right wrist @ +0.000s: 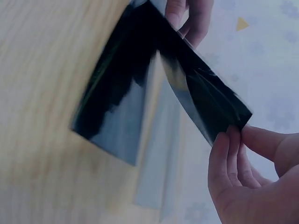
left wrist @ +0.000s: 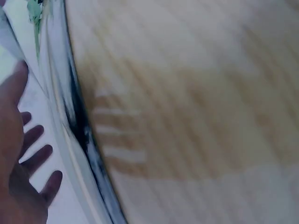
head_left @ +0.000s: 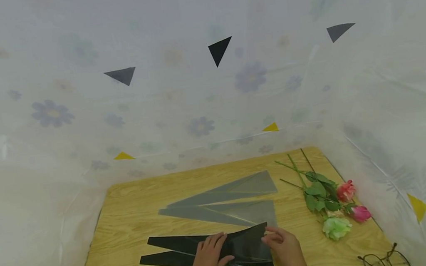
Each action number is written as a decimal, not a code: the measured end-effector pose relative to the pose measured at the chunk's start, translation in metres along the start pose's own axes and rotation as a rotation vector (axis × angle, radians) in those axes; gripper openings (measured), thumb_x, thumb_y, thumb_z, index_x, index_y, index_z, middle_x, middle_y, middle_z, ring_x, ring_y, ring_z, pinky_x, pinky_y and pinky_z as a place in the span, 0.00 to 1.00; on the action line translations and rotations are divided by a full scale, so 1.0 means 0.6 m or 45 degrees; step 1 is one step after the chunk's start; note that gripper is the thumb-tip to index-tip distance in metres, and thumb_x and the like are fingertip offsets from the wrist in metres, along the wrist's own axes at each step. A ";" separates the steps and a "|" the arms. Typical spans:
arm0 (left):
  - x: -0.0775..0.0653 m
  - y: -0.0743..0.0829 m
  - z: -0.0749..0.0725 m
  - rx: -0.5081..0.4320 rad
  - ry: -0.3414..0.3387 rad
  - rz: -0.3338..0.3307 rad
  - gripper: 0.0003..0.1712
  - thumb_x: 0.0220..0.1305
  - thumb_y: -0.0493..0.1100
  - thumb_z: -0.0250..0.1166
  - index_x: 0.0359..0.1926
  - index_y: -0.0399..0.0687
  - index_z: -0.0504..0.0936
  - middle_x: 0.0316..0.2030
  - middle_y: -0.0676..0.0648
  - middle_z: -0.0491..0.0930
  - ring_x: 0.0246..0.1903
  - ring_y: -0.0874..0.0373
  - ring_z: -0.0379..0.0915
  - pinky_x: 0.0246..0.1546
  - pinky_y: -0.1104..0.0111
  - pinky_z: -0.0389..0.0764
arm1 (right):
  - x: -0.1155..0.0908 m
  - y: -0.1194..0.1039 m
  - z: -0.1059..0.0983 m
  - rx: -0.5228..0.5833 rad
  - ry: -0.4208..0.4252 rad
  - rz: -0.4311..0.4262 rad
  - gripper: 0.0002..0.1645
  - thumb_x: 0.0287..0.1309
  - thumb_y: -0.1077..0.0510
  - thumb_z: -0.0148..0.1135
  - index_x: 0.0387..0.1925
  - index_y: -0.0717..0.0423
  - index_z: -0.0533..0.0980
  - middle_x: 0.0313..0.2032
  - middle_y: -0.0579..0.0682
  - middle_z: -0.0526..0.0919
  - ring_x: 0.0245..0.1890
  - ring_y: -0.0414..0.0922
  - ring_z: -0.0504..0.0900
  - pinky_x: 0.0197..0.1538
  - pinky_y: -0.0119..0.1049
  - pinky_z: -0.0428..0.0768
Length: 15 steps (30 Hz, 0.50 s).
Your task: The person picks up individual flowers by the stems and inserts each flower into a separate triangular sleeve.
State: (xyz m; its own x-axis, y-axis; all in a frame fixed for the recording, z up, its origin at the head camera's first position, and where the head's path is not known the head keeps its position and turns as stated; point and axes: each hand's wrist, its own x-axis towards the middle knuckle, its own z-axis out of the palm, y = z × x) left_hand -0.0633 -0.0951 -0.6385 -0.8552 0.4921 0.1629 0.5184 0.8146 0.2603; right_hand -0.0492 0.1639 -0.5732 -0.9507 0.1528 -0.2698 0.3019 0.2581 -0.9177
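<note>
A glossy black folded sheet (head_left: pixel 246 245), split into two tapering strips at its left end, lies near the front of the table. My left hand (head_left: pixel 209 254) rests across its middle, fingers extended; in the left wrist view that hand (left wrist: pixel 10 135) shows spread fingers beside the sheet's dark edge (left wrist: pixel 80 128). At the sheet's right end, my right hand (head_left: pixel 286 248) pinches the upper corner. The right wrist view shows this hand (right wrist: pixel 254 182) holding the black corner between thumb and fingers, with the sheet (right wrist: pixel 117 70) lifted and bent. Behind it lie two grey folded sheets (head_left: pixel 221 193).
On the table's right lie artificial-looking roses: a red one (head_left: pixel 346 191), a magenta one (head_left: pixel 361 213) and a pale green one (head_left: pixel 337 227), stems pointing back. Glasses (head_left: pixel 394 245) sit at the front right corner. A whitish flower-print curtain (head_left: pixel 181 106) surrounds the wooden table (head_left: pixel 122 223).
</note>
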 end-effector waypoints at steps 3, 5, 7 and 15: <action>0.005 0.007 -0.009 -0.111 -0.047 0.040 0.44 0.54 0.71 0.53 0.69 0.59 0.59 0.64 0.55 0.61 0.60 0.57 0.60 0.44 0.55 0.69 | -0.011 -0.025 -0.001 0.011 -0.018 -0.034 0.33 0.48 0.53 0.70 0.55 0.60 0.73 0.34 0.51 0.84 0.38 0.46 0.82 0.40 0.39 0.79; 0.007 0.012 -0.015 -0.183 -0.080 0.074 0.52 0.49 0.72 0.57 0.71 0.59 0.52 0.67 0.54 0.56 0.63 0.56 0.57 0.45 0.53 0.68 | -0.018 -0.039 -0.001 0.032 -0.020 -0.042 0.34 0.48 0.53 0.70 0.57 0.59 0.72 0.34 0.51 0.84 0.37 0.46 0.82 0.41 0.39 0.78; 0.010 0.015 -0.018 -0.223 -0.088 0.099 0.59 0.44 0.73 0.61 0.72 0.59 0.46 0.69 0.52 0.52 0.65 0.53 0.53 0.46 0.52 0.67 | -0.024 -0.051 -0.001 0.044 -0.007 -0.060 0.31 0.48 0.54 0.69 0.55 0.59 0.74 0.34 0.50 0.84 0.37 0.44 0.82 0.40 0.36 0.78; 0.017 0.002 -0.014 -0.003 0.053 0.104 0.68 0.39 0.76 0.61 0.73 0.54 0.39 0.70 0.43 0.47 0.67 0.45 0.45 0.48 0.48 0.64 | -0.045 -0.083 -0.002 0.198 -0.025 -0.159 0.11 0.48 0.62 0.68 0.34 0.64 0.79 0.35 0.53 0.82 0.35 0.41 0.81 0.39 0.31 0.78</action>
State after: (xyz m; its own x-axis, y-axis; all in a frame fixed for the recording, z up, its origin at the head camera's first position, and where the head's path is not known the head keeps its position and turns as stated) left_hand -0.0716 -0.0916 -0.6286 -0.8091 0.5436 0.2232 0.5864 0.7716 0.2466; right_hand -0.0386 0.1479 -0.5197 -0.9817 0.1102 -0.1553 0.1686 0.1233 -0.9779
